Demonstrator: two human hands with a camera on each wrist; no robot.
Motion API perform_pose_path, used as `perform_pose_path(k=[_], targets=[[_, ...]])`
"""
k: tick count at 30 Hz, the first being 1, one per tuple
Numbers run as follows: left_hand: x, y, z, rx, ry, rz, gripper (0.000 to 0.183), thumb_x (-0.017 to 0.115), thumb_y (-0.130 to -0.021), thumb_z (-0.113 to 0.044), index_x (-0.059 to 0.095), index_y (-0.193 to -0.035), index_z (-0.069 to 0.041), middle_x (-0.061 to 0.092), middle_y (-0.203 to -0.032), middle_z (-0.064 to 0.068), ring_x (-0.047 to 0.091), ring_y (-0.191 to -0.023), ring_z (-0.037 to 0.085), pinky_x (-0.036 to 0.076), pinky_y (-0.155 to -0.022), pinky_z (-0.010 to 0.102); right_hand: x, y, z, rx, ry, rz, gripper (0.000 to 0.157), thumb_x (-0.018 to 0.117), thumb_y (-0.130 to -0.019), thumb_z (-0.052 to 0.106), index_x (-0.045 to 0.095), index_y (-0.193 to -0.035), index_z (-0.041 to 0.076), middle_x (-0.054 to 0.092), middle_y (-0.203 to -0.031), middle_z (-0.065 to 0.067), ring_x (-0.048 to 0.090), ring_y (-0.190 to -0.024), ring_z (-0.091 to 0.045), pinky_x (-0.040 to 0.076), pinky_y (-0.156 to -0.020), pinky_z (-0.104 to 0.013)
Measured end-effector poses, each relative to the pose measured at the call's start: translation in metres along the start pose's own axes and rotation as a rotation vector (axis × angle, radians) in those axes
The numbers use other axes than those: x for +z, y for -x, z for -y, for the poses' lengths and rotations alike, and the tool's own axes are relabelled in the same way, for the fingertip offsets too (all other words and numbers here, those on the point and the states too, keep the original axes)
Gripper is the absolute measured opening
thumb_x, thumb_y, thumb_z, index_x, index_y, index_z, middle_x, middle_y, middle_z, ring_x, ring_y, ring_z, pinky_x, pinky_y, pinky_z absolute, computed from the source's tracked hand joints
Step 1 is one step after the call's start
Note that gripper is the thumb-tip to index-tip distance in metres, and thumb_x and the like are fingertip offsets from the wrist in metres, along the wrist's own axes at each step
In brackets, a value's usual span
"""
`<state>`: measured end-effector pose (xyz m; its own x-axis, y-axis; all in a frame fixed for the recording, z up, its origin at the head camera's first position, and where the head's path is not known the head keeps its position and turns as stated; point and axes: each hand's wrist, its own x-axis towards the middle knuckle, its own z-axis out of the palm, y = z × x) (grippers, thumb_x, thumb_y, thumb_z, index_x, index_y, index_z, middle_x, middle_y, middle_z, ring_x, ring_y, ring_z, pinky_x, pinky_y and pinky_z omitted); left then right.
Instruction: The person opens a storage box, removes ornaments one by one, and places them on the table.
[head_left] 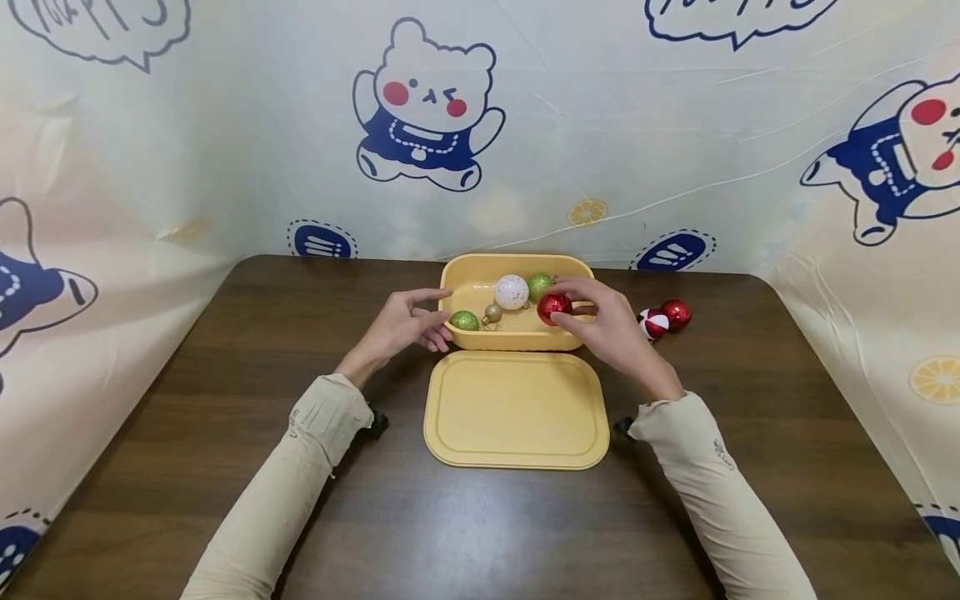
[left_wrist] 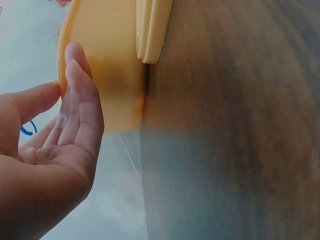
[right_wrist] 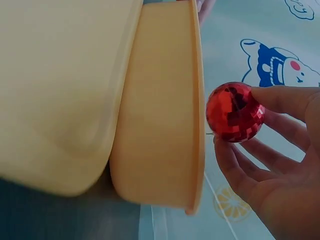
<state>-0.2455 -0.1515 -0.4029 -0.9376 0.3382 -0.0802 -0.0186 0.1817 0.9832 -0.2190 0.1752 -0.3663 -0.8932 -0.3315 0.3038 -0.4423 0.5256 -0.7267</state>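
Pale cloth (head_left: 540,125) printed with bears rises behind my dark wood-grain desk (head_left: 420,533), whose far corners are rounded. Against the far edge I see the box (head_left: 517,342); its lid (head_left: 517,408) lies flat just beside it, on the near side. Wood stretches wide from the box to the left edge. Toward the far right corner sit a striped ball (head_left: 653,324) and a loose red ball (head_left: 677,313).

One held red ball (head_left: 553,308) is pinched between the thumb and fingers of the right hand (head_left: 611,327), over the box's right half. My head view makes it look inside; the right wrist view shows it just above the rim, its skin mirrored and faceted. With fingers nearly straight, the left hand (head_left: 407,322) touches the box's left end, and the left wrist view shows me its thumb at the rim.

Within the box I count a glittery green ball (head_left: 464,320) in the near left corner, a small gold ball (head_left: 492,313) next to it, a speckled white ball (head_left: 512,292) and another green ball (head_left: 539,286). Box and lid look like smooth yellow plastic.
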Motion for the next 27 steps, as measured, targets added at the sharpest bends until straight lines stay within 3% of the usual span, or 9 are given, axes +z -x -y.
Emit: perform_pose_path(k=[8,18,20,25,27], targets=[[-0.001,0.001,0.001,0.013,-0.008,0.001,0.050,0.061,-0.100,-0.010,0.046,-0.147,-0.001,0.071,-0.087,0.029,0.071,-0.063,0.024,0.061,-0.059,0.032,-0.017,0.017,-0.007,-0.041,0.044,-0.054,0.035,0.074,-0.091,0.014,0.066,-0.125,0.008,0.063,-0.128,-0.009,0.064,-0.107,-0.023,0.056,-0.091,-0.047],[-0.002,0.000,0.002,0.002,-0.008,0.007,0.051,0.062,-0.100,-0.013,0.046,-0.147,-0.002,0.071,-0.089,0.030,0.071,-0.064,0.025,0.061,-0.060,0.033,-0.038,0.039,-0.030,0.001,0.124,-0.086,0.037,0.073,-0.093,0.019,0.063,-0.126,0.005,0.066,-0.120,-0.011,0.066,-0.100,-0.024,0.056,-0.090,-0.049],[-0.001,0.000,0.001,0.001,-0.006,0.008,0.051,0.062,-0.100,-0.013,0.046,-0.147,-0.002,0.070,-0.089,0.030,0.071,-0.064,0.025,0.061,-0.060,0.033,-0.043,0.042,-0.035,0.009,0.150,-0.089,0.037,0.073,-0.093,0.019,0.063,-0.127,0.006,0.066,-0.120,-0.011,0.066,-0.100,-0.024,0.058,-0.089,-0.044],[-0.001,0.000,0.001,0.001,0.000,0.008,0.051,0.062,-0.100,-0.013,0.046,-0.147,-0.002,0.070,-0.089,0.030,0.071,-0.064,0.025,0.061,-0.060,0.034,-0.050,0.045,-0.046,0.014,0.230,-0.081,0.039,0.076,-0.090,0.014,0.064,-0.125,0.006,0.064,-0.123,-0.013,0.062,-0.104,-0.027,0.058,-0.088,-0.046],[-0.001,0.001,0.001,0.002,-0.001,0.009,0.051,0.062,-0.100,-0.013,0.046,-0.147,-0.002,0.071,-0.088,0.029,0.071,-0.064,0.025,0.061,-0.060,0.034,-0.049,0.044,-0.052,0.008,0.267,-0.066,0.038,0.077,-0.088,0.012,0.064,-0.123,0.005,0.062,-0.125,-0.015,0.060,-0.109,-0.030,0.055,-0.090,-0.053]])
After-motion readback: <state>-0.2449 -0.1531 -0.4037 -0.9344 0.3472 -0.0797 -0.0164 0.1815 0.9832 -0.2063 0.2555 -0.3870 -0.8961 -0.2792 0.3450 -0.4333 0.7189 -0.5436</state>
